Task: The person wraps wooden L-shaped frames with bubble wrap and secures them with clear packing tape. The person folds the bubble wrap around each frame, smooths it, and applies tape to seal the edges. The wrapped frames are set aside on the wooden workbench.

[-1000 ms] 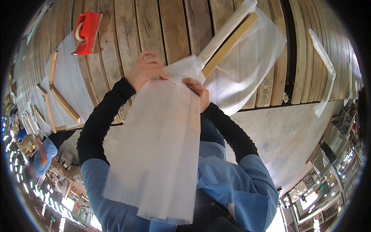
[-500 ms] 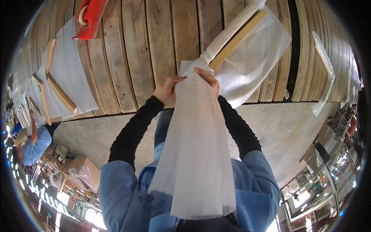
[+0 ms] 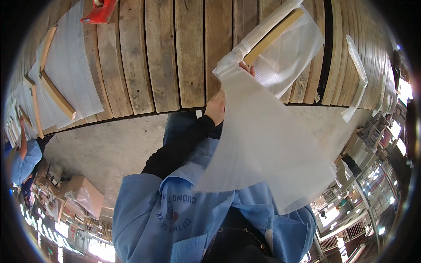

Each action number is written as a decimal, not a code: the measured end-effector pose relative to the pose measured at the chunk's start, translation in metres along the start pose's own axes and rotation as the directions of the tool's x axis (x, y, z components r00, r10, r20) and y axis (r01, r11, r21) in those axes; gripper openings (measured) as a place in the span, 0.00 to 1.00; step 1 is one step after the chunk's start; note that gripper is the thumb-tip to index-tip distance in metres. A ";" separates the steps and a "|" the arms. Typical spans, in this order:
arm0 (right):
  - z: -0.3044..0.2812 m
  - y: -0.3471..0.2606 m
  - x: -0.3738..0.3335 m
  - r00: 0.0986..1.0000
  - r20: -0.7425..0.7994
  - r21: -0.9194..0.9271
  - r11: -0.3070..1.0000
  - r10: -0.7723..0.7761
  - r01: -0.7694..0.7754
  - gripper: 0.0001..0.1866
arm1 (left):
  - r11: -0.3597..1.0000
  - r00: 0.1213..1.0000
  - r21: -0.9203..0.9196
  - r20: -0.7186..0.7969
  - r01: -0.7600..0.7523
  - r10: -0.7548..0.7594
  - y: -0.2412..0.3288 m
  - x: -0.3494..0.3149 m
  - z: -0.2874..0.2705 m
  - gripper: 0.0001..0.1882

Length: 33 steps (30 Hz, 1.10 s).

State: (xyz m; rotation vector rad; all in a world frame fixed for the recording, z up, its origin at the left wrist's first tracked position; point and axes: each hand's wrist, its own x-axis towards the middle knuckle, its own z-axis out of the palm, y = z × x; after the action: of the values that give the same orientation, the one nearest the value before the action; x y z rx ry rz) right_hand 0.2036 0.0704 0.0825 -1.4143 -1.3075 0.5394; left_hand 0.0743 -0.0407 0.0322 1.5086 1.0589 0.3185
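Note:
A translucent white foam sheet hangs from the table edge over my lap, its loose end flared out to the right. My left hand is closed at the sheet's left edge, its fingertips partly hidden behind it. Most of my right hand is covered by the foam; a few fingers show, closed on the sheet where it folds round the near end of a wooden strip. Foam wraps the strip's left side, and more of it lies spread flat to the right.
A red tape dispenser lies on the slatted wooden table. To the left, jointed wooden pieces rest on another foam sheet. A folded foam strip lies at right. Far left, a co-worker in a blue shirt stands beyond a cardboard box.
My left hand has moved down and right, toward the table edge. The sheet's hanging end has swung right and spread, and now covers my right forearm.

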 end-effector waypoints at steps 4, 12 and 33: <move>0.004 -0.003 0.023 0.989 0.127 -0.131 0.990 0.076 -0.060 0.18 | 0.951 0.991 0.307 0.134 -0.048 0.007 0.011 0.004 0.004 0.32; 0.003 -0.005 0.088 0.873 0.402 -0.453 0.889 0.276 -0.072 0.17 | 0.957 0.898 -0.065 -0.368 -0.281 0.239 0.074 -0.021 -0.148 0.48; 0.118 -0.156 -0.050 0.137 0.749 -0.257 0.475 0.648 -0.842 0.14 | 0.636 0.533 -0.031 0.514 -0.771 0.672 0.160 0.133 -0.280 0.35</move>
State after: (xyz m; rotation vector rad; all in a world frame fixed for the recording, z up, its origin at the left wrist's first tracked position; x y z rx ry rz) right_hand 0.0233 0.0424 0.1684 -1.6358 -0.9263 2.2038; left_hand 0.0145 0.2597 0.1992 2.0422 -0.0154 0.3831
